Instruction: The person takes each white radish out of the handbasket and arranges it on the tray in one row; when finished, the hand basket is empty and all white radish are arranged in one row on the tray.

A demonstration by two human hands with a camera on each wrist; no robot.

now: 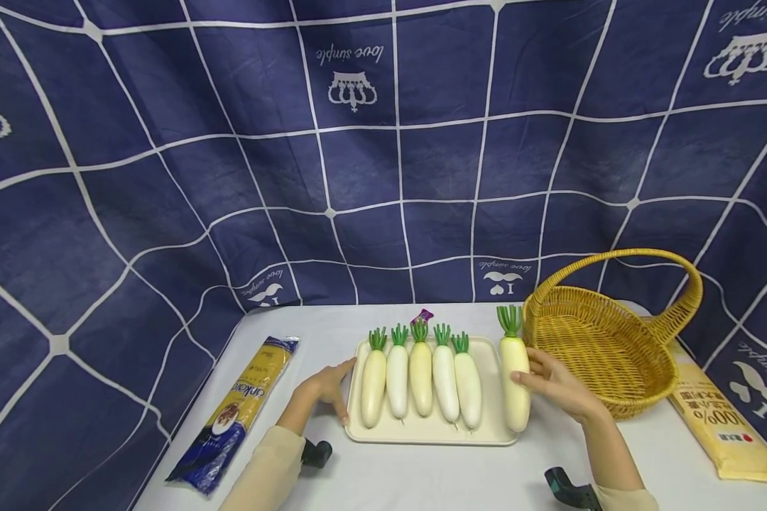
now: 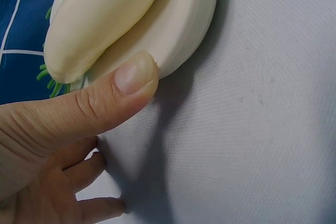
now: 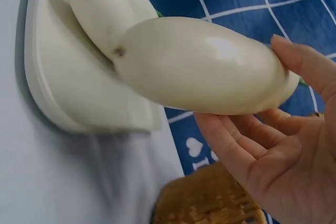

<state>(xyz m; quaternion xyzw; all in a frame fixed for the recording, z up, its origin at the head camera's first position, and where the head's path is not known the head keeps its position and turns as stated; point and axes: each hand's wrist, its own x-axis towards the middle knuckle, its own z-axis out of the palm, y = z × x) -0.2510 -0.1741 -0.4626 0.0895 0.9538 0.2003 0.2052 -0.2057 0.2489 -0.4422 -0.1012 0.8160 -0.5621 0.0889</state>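
Note:
My right hand (image 1: 559, 383) grips a white radish (image 1: 515, 383) with green stem tops, thumb on one side and fingers on the other. In the head view this radish overlaps the right end of a cream tray (image 1: 495, 419); the right wrist view shows its pale rounded tip (image 3: 157, 66) pointing toward the tray. Several more white radishes (image 1: 422, 380) lie side by side on the tray, green tops toward the back. At the tray's left edge is my left hand (image 1: 326, 387), fingers spread and nearly straight. Its thumb (image 2: 134, 74) rests at the tray rim in the left wrist view.
A yellow wicker basket (image 1: 597, 341) with a tall handle stands right of the tray. Partly behind it lies a yellow packet (image 1: 719, 419). A blue and gold packet (image 1: 236, 411) lies at the left. A small purple wrapper (image 1: 425, 314) sits behind the tray.

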